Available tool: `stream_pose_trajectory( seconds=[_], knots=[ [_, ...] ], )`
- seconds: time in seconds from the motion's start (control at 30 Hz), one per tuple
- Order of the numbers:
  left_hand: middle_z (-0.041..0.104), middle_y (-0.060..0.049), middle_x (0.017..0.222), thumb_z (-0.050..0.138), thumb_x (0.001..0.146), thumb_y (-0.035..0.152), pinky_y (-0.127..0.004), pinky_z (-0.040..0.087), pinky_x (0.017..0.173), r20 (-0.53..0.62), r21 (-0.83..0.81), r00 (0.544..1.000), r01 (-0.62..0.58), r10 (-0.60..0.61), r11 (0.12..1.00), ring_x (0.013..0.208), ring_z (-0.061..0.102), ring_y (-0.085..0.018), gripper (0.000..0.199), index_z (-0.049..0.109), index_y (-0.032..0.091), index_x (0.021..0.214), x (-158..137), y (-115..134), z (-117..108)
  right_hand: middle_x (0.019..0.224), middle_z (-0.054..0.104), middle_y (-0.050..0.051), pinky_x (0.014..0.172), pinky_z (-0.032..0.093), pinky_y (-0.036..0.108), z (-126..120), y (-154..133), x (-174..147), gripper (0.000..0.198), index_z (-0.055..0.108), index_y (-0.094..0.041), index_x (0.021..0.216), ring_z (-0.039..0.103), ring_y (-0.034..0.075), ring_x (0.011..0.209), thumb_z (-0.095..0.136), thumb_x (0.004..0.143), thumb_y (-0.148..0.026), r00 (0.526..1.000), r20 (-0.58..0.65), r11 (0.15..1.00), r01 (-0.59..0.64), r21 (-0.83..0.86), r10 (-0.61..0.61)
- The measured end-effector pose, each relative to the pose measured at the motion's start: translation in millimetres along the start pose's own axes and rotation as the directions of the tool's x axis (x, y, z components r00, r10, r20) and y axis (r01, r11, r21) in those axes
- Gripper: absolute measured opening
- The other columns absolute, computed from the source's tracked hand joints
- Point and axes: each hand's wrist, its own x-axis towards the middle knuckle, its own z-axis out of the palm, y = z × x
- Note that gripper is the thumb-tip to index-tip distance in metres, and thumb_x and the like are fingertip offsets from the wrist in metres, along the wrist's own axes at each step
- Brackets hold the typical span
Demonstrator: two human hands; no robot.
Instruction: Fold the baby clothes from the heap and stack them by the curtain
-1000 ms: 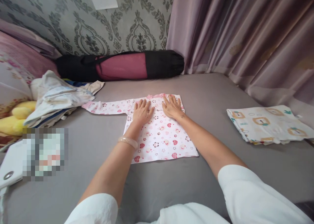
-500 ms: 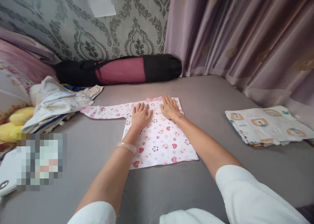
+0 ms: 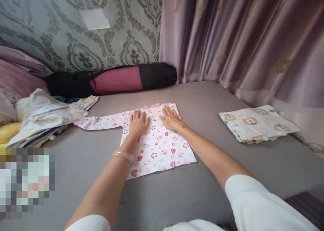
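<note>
A small white long-sleeved shirt [image 3: 162,153] with red hearts, flowers and pink trim lies flat on the grey bed sheet [image 3: 215,197]. Its left sleeve [image 3: 106,122] stretches out sideways to a pink cuff; on the right side no sleeve sticks out, and the fabric looks folded over. My left hand [image 3: 138,123] rests palm down on the upper left of the shirt, fingers spread. Flat on the upper right, near the pink neckline, lies my right hand [image 3: 170,119], its fingers stretched out. Neither hand grips the cloth.
Left of the shirt is a pile of clothes [image 3: 48,112] beside a yellow plush item [image 3: 10,133]. A folded printed cloth [image 3: 258,124] lies to the right. Along the wall stretches a black and maroon roll bag [image 3: 116,79]; a purple curtain [image 3: 227,38] hangs behind. A blurred patch covers something at lower left.
The camera view has turned slightly right and up, so the scene appears shifted left. Both hands stay flat on the shirt, nearly unmoved on it.
</note>
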Motion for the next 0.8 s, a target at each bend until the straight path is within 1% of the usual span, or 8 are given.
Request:
stream_pose_trajectory(
  seconds=[0.13, 0.23, 0.37, 0.47, 0.53, 0.6, 0.7, 0.8],
  knots=[
    [0.044, -0.020, 0.147, 0.033, 0.096, 0.046, -0.048, 0.027, 0.113, -0.071, 0.023, 0.997, 0.000, 0.002, 1.000, 0.140, 0.034, -0.035, 0.054, 0.053, 0.013, 0.133, -0.1, 0.4, 2.1, 0.162, 0.009, 0.013, 0.121, 0.002, 0.041, -3.3, -1.4, -55.3, 0.068, 0.021, -0.005, 0.154, 0.004, 0.023, 0.150, 0.019, 0.099, -0.045, 0.993, 0.058, 0.995, 0.099, 0.031, -0.101],
    [0.045, -0.024, 0.145, 0.032, 0.095, 0.040, -0.050, 0.027, 0.113, -0.111, 0.052, 0.994, 0.009, -0.003, 0.999, 0.139, 0.034, -0.036, 0.052, 0.054, 0.007, 0.130, -1.7, 5.2, -1.8, 0.162, 0.010, 0.015, 0.121, 0.004, 0.042, -1.1, -8.5, -92.7, 0.068, 0.022, -0.004, 0.153, 0.005, 0.024, 0.150, 0.021, 0.099, -0.045, 0.991, 0.066, 0.992, 0.115, 0.047, -0.118],
    [0.040, -0.025, 0.148, 0.029, 0.096, 0.029, -0.048, 0.025, 0.115, -0.007, 0.067, 1.000, -0.017, 0.017, 0.998, 0.142, 0.031, -0.035, 0.051, 0.048, 0.003, 0.134, -18.1, 19.2, -11.6, 0.162, 0.010, 0.016, 0.121, 0.004, 0.046, 1.5, -24.0, -125.0, 0.068, 0.023, -0.003, 0.153, 0.004, 0.028, 0.149, 0.022, 0.099, -0.045, 0.997, 0.049, 0.997, 0.053, 0.055, -0.055],
    [0.036, -0.025, 0.151, 0.028, 0.097, 0.030, -0.046, 0.029, 0.113, 0.124, 0.022, 0.989, -0.080, 0.077, 0.997, 0.143, 0.030, -0.033, 0.053, 0.038, 0.003, 0.141, -46.3, 31.4, -19.9, 0.162, 0.009, 0.016, 0.119, 0.004, 0.051, 2.2, -33.3, -137.9, 0.067, 0.025, -0.007, 0.154, 0.003, 0.032, 0.149, 0.025, 0.099, -0.047, 0.997, 0.066, 0.998, 0.024, 0.053, -0.027],
    [0.034, -0.023, 0.152, 0.028, 0.098, 0.035, -0.047, 0.029, 0.113, 0.208, -0.035, 0.964, -0.159, 0.163, 0.987, 0.143, 0.030, -0.031, 0.055, 0.035, 0.006, 0.143, -70.1, 37.5, -26.2, 0.162, 0.011, 0.016, 0.118, 0.004, 0.054, 3.1, -36.3, -142.7, 0.067, 0.026, -0.010, 0.154, 0.002, 0.033, 0.149, 0.026, 0.099, -0.047, 0.997, 0.068, 0.998, 0.031, 0.052, -0.035],
    [0.031, -0.020, 0.156, 0.027, 0.098, 0.041, -0.051, 0.025, 0.115, 0.277, -0.092, 0.931, -0.221, 0.238, 0.971, 0.146, 0.025, -0.031, 0.057, 0.034, 0.010, 0.146, -93.9, 39.6, -32.6, 0.162, 0.013, 0.015, 0.118, 0.005, 0.053, 4.5, -36.8, -145.3, 0.066, 0.026, -0.012, 0.154, 0.003, 0.032, 0.149, 0.026, 0.098, -0.047, 0.998, 0.054, 0.998, 0.039, 0.048, -0.041],
    [0.024, -0.015, 0.160, 0.023, 0.099, 0.048, -0.050, 0.019, 0.118, 0.313, -0.143, 0.906, -0.252, 0.285, 0.957, 0.149, 0.017, -0.028, 0.061, 0.031, 0.015, 0.149, -121.3, 30.9, -39.3, 0.162, 0.014, 0.014, 0.119, 0.005, 0.050, 6.4, -34.9, -146.8, 0.065, 0.028, -0.012, 0.153, 0.006, 0.030, 0.149, 0.026, 0.098, -0.046, 0.999, 0.030, 0.999, 0.035, 0.036, -0.036],
    [0.023, -0.012, 0.160, 0.021, 0.098, 0.054, -0.047, 0.017, 0.119, 0.304, -0.117, 0.927, -0.193, 0.220, 0.974, 0.149, 0.015, -0.027, 0.065, 0.030, 0.017, 0.151, -134.3, 8.0, -40.2, 0.162, 0.013, 0.015, 0.120, 0.006, 0.045, 6.8, -32.2, -148.2, 0.066, 0.028, -0.011, 0.153, 0.007, 0.029, 0.149, 0.027, 0.097, -0.047, 1.000, 0.020, 0.999, 0.021, 0.036, -0.022]
  ],
)
